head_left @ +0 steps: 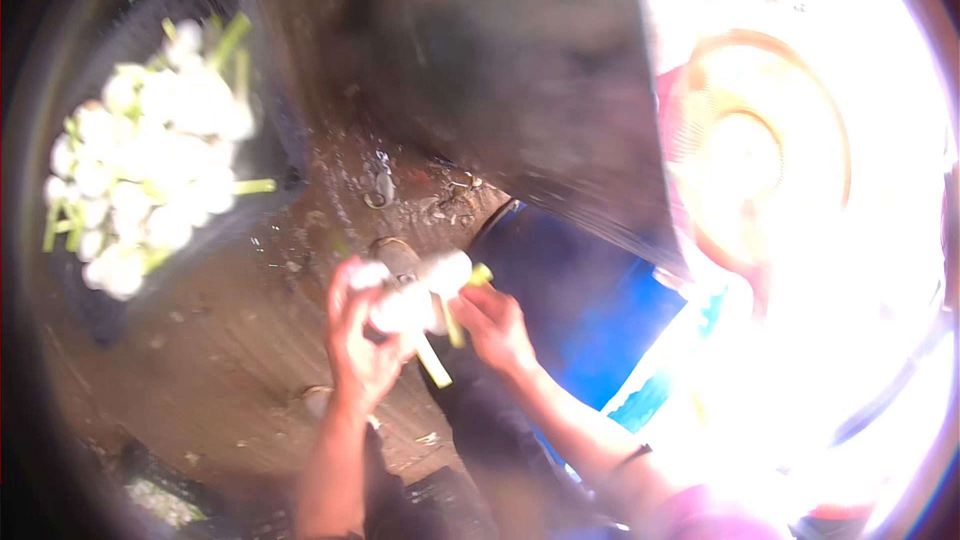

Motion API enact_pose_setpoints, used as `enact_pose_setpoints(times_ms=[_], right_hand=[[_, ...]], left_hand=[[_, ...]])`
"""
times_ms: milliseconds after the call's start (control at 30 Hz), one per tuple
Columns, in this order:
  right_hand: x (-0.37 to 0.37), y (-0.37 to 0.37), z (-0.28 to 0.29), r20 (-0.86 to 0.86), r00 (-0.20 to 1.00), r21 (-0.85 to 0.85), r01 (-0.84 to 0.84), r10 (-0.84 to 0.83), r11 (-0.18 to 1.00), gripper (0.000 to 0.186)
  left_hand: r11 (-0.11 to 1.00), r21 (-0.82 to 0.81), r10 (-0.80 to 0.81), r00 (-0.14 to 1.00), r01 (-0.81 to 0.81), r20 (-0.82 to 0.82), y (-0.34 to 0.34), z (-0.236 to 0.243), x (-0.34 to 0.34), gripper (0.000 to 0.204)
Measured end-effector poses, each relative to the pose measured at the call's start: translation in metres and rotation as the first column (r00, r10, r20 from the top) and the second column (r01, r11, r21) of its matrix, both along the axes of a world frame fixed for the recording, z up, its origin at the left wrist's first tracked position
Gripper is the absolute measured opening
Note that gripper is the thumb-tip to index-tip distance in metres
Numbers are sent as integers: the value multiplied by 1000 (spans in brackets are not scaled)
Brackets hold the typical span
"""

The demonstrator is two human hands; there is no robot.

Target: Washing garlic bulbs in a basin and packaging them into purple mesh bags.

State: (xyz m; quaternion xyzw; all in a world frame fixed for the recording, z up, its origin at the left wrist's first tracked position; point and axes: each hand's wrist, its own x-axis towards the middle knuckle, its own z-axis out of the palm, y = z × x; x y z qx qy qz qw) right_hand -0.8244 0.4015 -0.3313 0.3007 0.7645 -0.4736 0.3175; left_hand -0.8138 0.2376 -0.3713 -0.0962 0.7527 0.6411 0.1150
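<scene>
In front of me, both hands are closed round a few round white bulbs (404,308) with short, cut green stalks, like fresh onions or garlic; glare hides which. My left hand (362,350) grips them from the left, thumb and fingers around the bulbs. On the other side my right hand (493,325) pinches at the green stalks. One pale stalk hangs below the bulbs, between the hands. At the left, a dark crate (285,130) holds a heap of similar white bulbs (160,155) with green stalks.
Wet brown ground (240,340) with scattered scraps lies below. A blue container (585,290) stands right of my hands, under a large dark, blurred surface (520,70). An orange-rimmed round basket (842,130) sits in strong glare at right. Another dark crate (140,460) is at lower left.
</scene>
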Motion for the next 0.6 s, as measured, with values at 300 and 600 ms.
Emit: enact_pose_setpoints(times_ms=[300,600], right_hand=[[-94,14,246,-681,721,36,211,-130,977,13],[-218,60,115,-464,879,283,262,-107,923,28]], left_hand=[[984,-49,-169,790,174,-589,38,262,-149,50],[613,-675,-409,896,411,174,127,166,-288,57]])
